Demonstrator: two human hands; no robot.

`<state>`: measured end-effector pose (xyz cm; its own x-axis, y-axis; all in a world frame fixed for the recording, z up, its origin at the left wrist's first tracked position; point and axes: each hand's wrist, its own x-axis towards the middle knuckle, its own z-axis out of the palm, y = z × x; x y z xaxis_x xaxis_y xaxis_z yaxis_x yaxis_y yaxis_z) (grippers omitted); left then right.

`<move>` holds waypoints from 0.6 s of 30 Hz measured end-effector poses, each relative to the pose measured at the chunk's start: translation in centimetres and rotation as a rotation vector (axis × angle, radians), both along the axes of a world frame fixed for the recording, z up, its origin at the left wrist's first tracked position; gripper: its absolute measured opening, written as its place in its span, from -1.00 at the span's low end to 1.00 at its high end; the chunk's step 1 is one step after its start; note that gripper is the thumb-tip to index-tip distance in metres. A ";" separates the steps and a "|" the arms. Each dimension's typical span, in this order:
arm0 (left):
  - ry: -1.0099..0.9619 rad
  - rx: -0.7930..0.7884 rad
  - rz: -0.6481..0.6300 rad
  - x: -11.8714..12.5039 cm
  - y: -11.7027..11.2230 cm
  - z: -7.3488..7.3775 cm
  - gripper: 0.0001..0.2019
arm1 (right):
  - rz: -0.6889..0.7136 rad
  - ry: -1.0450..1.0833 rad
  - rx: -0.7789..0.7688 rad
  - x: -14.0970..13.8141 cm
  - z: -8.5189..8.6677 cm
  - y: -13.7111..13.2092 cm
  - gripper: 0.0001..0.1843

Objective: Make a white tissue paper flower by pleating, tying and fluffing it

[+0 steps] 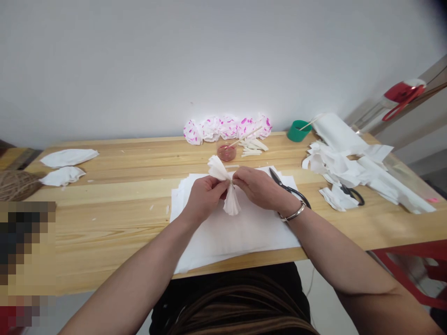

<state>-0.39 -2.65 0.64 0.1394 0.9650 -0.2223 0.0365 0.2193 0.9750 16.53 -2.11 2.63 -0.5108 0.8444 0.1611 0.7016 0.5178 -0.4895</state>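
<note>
Both hands pinch a folded white paper bundle (228, 195) at its waist, above a stack of white paper sheets (240, 232) on the wooden table (115, 209). My left hand (206, 195) grips the left side of the middle with its fingers closed. My right hand (258, 186), a metal bangle on its wrist, pinches the right side. The paper fans out above and below the pinch like a bow.
Black scissors (289, 188) lie just right of my right hand. Pink-dotted paper flowers (226, 128), a small pink dish (226, 152) with a stick, cut strips (253, 146) and a green cup (298, 130) stand at the back. Paper scraps (349, 163) pile right; tissue pieces (66, 158) and twine (16, 184) left.
</note>
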 end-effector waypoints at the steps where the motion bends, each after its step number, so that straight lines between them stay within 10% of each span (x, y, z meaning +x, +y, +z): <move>1: 0.007 0.005 0.001 0.0 0.0 0.0 -0.74 | 0.011 0.004 -0.001 0.0 0.0 0.0 -0.80; 18: -0.154 -0.031 0.009 0.0 0.0 0.2 -0.76 | 0.115 -0.002 0.104 0.3 0.1 -0.1 -0.82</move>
<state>-0.35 -2.69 0.82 0.1654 0.9594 -0.2286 -0.1153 0.2490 0.9616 16.81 -2.18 2.75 -0.6033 0.7593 0.2437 0.6356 0.6424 -0.4281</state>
